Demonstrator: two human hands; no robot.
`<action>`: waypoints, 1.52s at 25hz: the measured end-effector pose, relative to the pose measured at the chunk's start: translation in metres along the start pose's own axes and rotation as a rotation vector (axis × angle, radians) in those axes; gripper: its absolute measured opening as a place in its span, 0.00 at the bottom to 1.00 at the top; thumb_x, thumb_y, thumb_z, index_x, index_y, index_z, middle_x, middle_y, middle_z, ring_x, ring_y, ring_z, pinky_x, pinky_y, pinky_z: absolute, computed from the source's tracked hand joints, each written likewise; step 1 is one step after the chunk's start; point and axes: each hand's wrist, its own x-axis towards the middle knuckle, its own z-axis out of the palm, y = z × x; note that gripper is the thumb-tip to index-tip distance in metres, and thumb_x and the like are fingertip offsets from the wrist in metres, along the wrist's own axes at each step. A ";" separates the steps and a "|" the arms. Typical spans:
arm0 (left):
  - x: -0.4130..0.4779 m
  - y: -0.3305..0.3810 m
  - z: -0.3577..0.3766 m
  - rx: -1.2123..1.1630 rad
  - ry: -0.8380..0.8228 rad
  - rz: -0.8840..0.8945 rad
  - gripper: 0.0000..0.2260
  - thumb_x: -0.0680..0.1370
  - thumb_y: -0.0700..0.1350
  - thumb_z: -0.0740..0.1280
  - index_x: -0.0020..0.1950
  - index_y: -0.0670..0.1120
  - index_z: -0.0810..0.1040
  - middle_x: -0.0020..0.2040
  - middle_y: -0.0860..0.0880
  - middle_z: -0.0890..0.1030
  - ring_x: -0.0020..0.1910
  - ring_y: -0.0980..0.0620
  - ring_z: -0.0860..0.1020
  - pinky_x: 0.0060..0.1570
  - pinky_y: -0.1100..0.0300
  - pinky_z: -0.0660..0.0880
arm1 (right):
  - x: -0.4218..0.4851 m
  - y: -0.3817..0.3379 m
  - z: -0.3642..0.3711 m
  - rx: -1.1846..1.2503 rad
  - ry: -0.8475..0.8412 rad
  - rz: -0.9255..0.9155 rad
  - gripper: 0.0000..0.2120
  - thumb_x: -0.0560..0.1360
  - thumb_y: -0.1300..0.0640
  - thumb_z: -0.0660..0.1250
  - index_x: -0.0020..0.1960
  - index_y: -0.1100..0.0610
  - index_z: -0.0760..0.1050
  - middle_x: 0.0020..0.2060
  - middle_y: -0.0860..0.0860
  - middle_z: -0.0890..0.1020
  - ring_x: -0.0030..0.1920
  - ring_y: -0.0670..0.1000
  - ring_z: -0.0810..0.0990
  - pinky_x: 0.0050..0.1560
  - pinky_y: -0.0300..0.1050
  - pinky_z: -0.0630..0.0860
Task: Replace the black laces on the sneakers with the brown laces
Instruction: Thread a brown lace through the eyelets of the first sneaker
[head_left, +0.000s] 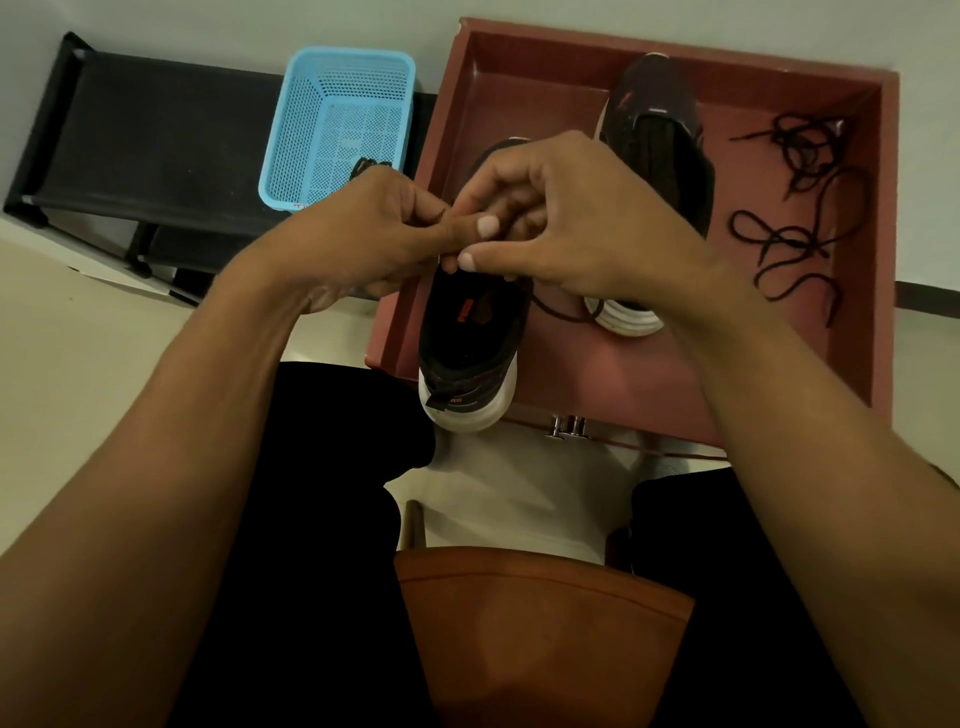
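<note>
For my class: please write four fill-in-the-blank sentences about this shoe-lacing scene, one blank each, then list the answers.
1. The basket left of the tray is ___ in colour.
2. The tray holds ___ sneakers.
3. The loose dark laces lie to the ___ of the far sneaker.
4. The left hand and the right hand pinch a lace above the near sneaker, whose sole is ___.
Answers: blue; two; right; white.

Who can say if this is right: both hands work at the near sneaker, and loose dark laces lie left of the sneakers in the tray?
Wrong side: the head view shows the loose dark laces right of the sneakers in the tray; the rest holds.
</note>
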 end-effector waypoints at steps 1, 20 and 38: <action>0.001 -0.001 -0.002 -0.006 0.045 -0.007 0.30 0.74 0.64 0.72 0.44 0.34 0.81 0.30 0.42 0.65 0.27 0.47 0.59 0.30 0.52 0.54 | 0.001 0.002 0.000 0.009 0.046 0.013 0.10 0.75 0.52 0.79 0.55 0.53 0.84 0.41 0.46 0.88 0.39 0.46 0.88 0.43 0.44 0.86; 0.000 -0.013 -0.012 0.145 0.114 -0.163 0.11 0.73 0.41 0.78 0.54 0.41 0.85 0.37 0.43 0.87 0.30 0.55 0.82 0.26 0.66 0.77 | 0.016 0.008 0.035 -0.311 0.142 0.140 0.03 0.76 0.48 0.76 0.47 0.46 0.88 0.38 0.39 0.83 0.39 0.38 0.81 0.37 0.26 0.73; -0.002 -0.015 -0.016 0.177 0.016 -0.062 0.06 0.80 0.41 0.72 0.57 0.43 0.85 0.43 0.47 0.88 0.41 0.49 0.87 0.37 0.60 0.83 | 0.016 0.011 0.033 -0.191 0.130 0.117 0.17 0.69 0.50 0.83 0.51 0.52 0.78 0.34 0.43 0.86 0.39 0.36 0.84 0.50 0.42 0.82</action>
